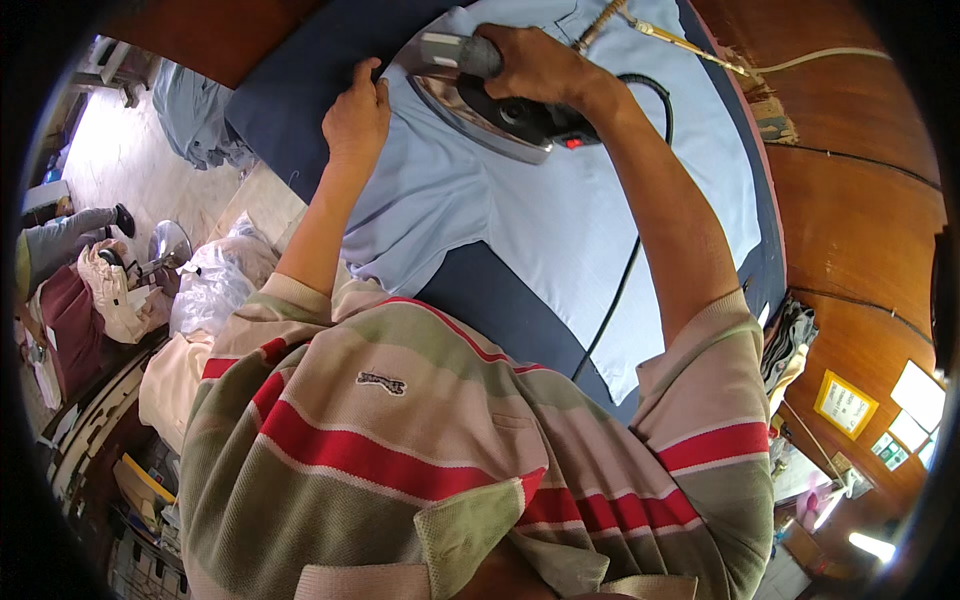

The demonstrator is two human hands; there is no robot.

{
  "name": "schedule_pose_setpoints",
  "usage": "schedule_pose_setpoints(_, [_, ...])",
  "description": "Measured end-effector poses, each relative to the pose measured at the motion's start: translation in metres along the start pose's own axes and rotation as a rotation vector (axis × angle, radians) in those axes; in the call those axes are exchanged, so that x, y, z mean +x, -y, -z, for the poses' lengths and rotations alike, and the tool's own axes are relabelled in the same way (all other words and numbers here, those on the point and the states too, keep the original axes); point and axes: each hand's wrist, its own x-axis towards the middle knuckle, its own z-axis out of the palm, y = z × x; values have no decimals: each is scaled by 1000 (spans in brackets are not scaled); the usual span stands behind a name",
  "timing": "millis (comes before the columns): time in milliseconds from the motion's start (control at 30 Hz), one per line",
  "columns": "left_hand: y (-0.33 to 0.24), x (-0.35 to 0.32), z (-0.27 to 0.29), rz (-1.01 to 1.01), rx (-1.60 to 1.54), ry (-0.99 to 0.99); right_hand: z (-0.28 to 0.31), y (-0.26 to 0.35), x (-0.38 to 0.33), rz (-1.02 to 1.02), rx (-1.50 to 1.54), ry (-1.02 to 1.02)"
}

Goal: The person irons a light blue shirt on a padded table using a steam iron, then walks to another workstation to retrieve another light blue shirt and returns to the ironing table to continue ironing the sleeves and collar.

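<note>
My right hand (535, 65) is wrapped round the handle of a steam iron (490, 115), which has a dark body, a silver soleplate edge and a red switch. The iron rests on a light blue garment (560, 240) spread over a dark navy ironing board (290, 110). Beside the garment's left edge lies my left hand (357, 118), its index finger and thumb stretched out and apart; the other fingers are partly hidden. Loose folds run through the cloth below this hand, while the part to the right lies flatter. A black cord (625, 270) trails from the iron across the garment.
A brown wooden panel (840, 110) with cables stands along the right. Folded clothes (790, 340) are stacked by the board's right edge. On the left are a hanging blue-grey cloth (195, 115), a plastic-wrapped bundle (225, 275) and another person's leg (70, 235).
</note>
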Motion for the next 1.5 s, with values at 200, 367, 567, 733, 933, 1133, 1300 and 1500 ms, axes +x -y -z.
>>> schedule_pose_setpoints(200, [2, -3, 6, 2, -28, -57, 15, 14, 45, -91, -28, 158])
schedule_pose_setpoints(367, [1, 20, 6, -68, -18, -122, -1, 4, -6, -124, 52, 16])
schedule_pose_setpoints(567, [-9, 43, -9, -289, 268, 57, -25, 11, -121, -371, 140, -46])
schedule_pose_setpoints(733, [-8, 43, -7, -309, 262, 22, -59, 54, -190, -556, 248, -103])
schedule_pose_setpoints(933, [-8, 44, -12, -336, 278, -72, -87, 79, -198, -702, 390, -236])
schedule_pose_setpoints(1133, [-8, 46, -8, -234, 288, 29, -77, 61, -154, -690, 490, -483])
schedule_pose_setpoints(1300, [-35, 64, -12, -197, 160, -39, -45, 23, -106, -700, 470, -442])
schedule_pose_setpoints(1500, [-64, 98, -33, -259, 230, 36, -30, -1, -78, -657, 372, -451])
